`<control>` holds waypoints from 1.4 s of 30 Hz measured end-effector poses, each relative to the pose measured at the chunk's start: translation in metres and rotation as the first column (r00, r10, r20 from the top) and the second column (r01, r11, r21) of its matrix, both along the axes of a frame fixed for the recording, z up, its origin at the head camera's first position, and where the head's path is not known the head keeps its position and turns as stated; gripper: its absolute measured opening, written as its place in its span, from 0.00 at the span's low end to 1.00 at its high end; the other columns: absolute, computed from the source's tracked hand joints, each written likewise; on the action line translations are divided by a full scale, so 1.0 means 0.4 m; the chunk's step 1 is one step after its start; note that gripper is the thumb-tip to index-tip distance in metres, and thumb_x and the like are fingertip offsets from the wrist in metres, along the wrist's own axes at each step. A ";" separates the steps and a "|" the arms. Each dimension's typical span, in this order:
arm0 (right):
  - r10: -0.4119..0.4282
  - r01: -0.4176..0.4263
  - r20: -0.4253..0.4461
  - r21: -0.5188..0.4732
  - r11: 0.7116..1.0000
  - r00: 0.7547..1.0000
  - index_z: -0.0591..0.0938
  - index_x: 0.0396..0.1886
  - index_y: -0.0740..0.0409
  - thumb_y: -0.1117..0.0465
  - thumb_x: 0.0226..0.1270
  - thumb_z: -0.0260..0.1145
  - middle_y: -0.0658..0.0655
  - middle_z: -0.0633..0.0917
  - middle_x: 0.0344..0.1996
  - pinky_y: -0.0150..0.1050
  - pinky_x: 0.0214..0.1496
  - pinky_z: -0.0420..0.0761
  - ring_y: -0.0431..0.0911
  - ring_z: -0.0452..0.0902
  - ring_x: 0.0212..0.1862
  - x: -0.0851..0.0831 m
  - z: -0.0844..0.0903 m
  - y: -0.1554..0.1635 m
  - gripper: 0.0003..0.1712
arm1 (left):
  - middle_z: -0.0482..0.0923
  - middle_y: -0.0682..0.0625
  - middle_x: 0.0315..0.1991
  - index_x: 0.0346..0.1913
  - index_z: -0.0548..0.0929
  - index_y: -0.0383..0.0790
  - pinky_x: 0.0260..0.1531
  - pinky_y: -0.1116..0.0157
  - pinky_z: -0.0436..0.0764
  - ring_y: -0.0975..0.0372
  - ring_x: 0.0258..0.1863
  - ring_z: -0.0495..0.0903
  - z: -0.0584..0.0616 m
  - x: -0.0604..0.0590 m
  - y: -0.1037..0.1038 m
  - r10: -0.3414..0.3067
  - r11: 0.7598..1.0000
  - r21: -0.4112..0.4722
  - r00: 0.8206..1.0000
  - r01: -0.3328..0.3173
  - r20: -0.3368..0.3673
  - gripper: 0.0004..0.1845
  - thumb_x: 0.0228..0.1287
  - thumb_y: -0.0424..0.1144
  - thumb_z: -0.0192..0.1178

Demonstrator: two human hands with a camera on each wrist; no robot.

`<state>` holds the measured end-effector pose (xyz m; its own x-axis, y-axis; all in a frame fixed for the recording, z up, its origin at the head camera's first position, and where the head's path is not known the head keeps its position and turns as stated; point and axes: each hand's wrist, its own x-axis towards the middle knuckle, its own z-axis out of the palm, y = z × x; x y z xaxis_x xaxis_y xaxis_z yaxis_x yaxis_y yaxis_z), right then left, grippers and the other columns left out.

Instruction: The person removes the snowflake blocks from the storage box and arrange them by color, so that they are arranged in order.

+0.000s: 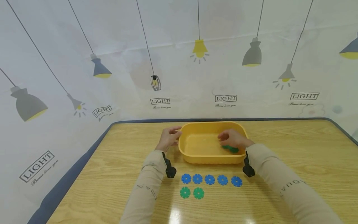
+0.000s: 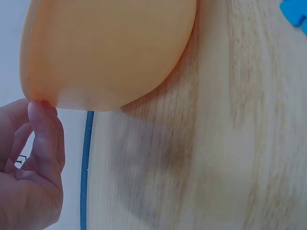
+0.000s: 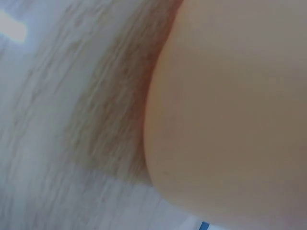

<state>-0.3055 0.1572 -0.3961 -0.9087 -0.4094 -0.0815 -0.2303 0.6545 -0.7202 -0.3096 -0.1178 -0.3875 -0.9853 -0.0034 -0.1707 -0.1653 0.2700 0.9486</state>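
A yellow plastic basin stands on the table. My left hand is at its left end. In the left wrist view the bent fingers of that hand meet the basin's rim and pinch it. My right hand is inside the basin at the right, fingers loosely curved with a gap between thumb and forefinger. Green pieces lie on the basin floor just below it, partly covered by the hand. The right wrist view shows only the basin's outer wall, with the hand out of sight.
In front of the basin, several blue notched discs form a row on the wooden table. Two green notched discs lie in a second row nearer me. A wall covering printed with lamps rises behind the table's far edge.
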 end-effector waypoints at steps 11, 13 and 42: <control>0.098 -0.098 0.022 0.002 0.995 0.995 0.74 0.47 0.74 0.70 0.53 0.64 0.65 0.78 0.42 0.44 0.46 0.74 0.53 0.73 0.42 0.002 -0.003 -0.001 0.20 | 0.74 0.44 0.39 0.55 0.75 0.42 0.20 0.71 0.77 0.53 0.36 0.78 0.001 0.006 -0.005 -0.010 1.000 0.015 1.000 0.010 -0.010 0.18 0.60 0.35 0.56; 0.112 -0.112 0.025 0.001 0.994 0.993 0.75 0.46 0.74 0.70 0.52 0.64 0.65 0.78 0.41 0.43 0.44 0.74 0.52 0.73 0.41 0.002 -0.003 -0.001 0.20 | 0.74 0.44 0.39 0.55 0.75 0.42 0.20 0.71 0.77 0.53 0.36 0.78 0.002 0.007 -0.006 -0.012 1.000 0.017 1.000 0.013 -0.013 0.18 0.60 0.35 0.56; 0.158 -0.157 0.033 -0.033 0.987 0.987 0.74 0.36 0.69 0.73 0.50 0.65 0.60 0.77 0.32 0.39 0.39 0.74 0.48 0.71 0.35 0.004 -0.012 -0.004 0.12 | 0.74 0.44 0.39 0.54 0.76 0.43 0.21 0.71 0.77 0.53 0.37 0.78 -0.001 0.001 -0.003 -0.002 1.000 0.022 1.000 0.002 -0.003 0.18 0.59 0.35 0.57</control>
